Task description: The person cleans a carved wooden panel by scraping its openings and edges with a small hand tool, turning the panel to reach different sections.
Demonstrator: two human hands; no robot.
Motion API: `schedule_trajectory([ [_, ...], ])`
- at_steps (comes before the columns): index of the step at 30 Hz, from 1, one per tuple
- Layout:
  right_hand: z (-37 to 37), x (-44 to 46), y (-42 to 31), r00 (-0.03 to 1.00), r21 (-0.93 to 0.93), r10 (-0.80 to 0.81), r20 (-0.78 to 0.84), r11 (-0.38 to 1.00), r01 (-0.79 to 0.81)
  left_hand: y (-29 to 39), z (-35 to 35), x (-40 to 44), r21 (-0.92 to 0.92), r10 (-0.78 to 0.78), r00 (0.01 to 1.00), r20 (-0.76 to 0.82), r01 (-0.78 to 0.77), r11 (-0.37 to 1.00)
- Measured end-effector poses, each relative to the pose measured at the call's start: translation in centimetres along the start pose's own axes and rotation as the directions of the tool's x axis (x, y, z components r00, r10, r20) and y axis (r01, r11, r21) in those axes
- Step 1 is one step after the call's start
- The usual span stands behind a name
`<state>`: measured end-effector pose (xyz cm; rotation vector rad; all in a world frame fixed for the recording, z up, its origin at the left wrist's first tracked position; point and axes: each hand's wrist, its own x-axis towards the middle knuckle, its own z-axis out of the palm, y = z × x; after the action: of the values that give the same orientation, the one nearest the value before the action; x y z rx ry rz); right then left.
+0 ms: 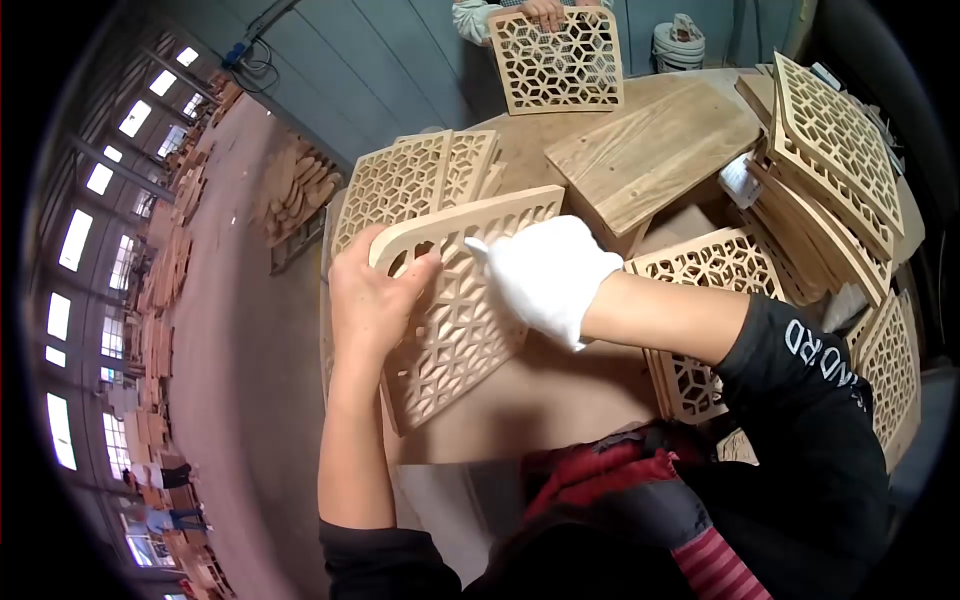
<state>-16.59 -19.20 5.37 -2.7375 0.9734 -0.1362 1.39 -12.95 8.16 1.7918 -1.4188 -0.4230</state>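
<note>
A pale wooden lattice panel (pixel 460 335) with a rounded corner stands tilted on the table in front of me. My left hand (pixel 375 290), bare, is closed around its upper left corner, thumb on the near face. At the panel's upper edge is my right hand (pixel 550 275) in a white glove, its fingers bent together. A thin greyish tip pokes out of the gloved fingers towards the panel; I cannot tell whether it is a held piece or a glove fingertip. The panel's far side is hidden.
Lattice panels (pixel 395 185) are stacked behind mine, with another stack (pixel 700 385) under my right forearm. A thick wooden board (pixel 655 150) lies beyond. More panels (pixel 840 150) lean at the right. Across the table, a person's hand (pixel 545 14) holds a panel (pixel 557 62) near a white bucket (pixel 678 48).
</note>
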Motion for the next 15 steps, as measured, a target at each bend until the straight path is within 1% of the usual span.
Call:
schedule_trajectory([
  [1, -0.3, 0.4, -0.1, 1.0, -0.008, 0.003, 0.022, 1.0, -0.003, 0.2, 0.0, 0.0, 0.125, 0.092, 0.995, -0.033, -0.087, 0.988],
  [2, -0.5, 0.6, -0.2, 0.999, -0.015, 0.007, 0.045, 1.0, -0.007, 0.5, 0.0, 0.0, 0.122, 0.064, 0.998, -0.028, -0.061, 0.991],
  [3, -0.5, 0.4, -0.2, 0.998, -0.012, -0.022, -0.051, 1.0, 0.021, 0.9, 0.1, 0.0, 0.12, 0.036, 0.999, -0.019, -0.034, 0.992],
  [5, -0.7, 0.8, -0.2, 0.998, -0.015, -0.029, -0.06, 0.999, 0.028, 1.6, -0.1, -0.1, 0.111, -0.011, 1.0, 0.006, 0.01, 0.994],
  [6, -0.7, 0.6, -0.2, 0.997, -0.004, -0.032, -0.073, 0.999, 0.032, 1.3, -0.1, 0.0, 0.119, 0.018, 1.0, 0.018, -0.02, 0.993],
  [9, 1.0, -0.5, 0.1, 0.992, -0.081, -0.035, -0.12, 0.996, 0.025, 0.0, -0.7, 0.0, 0.128, 0.093, 0.995, 0.037, -0.097, 0.987],
  [10, 1.2, -1.3, 0.2, 0.999, -0.043, -0.04, -0.014, 0.998, 0.04, -0.3, -1.0, -0.1, 0.093, 0.057, 0.998, -0.004, -0.056, 0.994],
  [12, 1.7, -3.5, 0.7, 0.98, 0.019, -0.075, 0.187, 0.997, 0.073, -0.9, -1.5, -0.3, 0.011, -0.02, 0.997, -0.08, 0.021, 1.0],
  [13, 2.1, -4.6, 0.9, 0.955, 0.05, -0.101, 0.279, 0.995, 0.09, -1.7, -2.2, -0.3, 0.016, 0.0, 0.998, -0.063, 0.001, 1.0],
  [14, 3.4, -4.3, 1.1, 0.897, 0.037, -0.052, 0.439, 0.999, 0.04, -1.7, -2.4, -0.7, 0.031, 0.004, 0.998, -0.064, -0.002, 1.0],
  [15, 4.2, -4.7, 1.4, 0.922, 0.159, -0.028, 0.386, 0.987, -0.037, -1.9, -2.7, -1.0, 0.056, 0.005, 0.999, -0.044, -0.002, 0.998],
])
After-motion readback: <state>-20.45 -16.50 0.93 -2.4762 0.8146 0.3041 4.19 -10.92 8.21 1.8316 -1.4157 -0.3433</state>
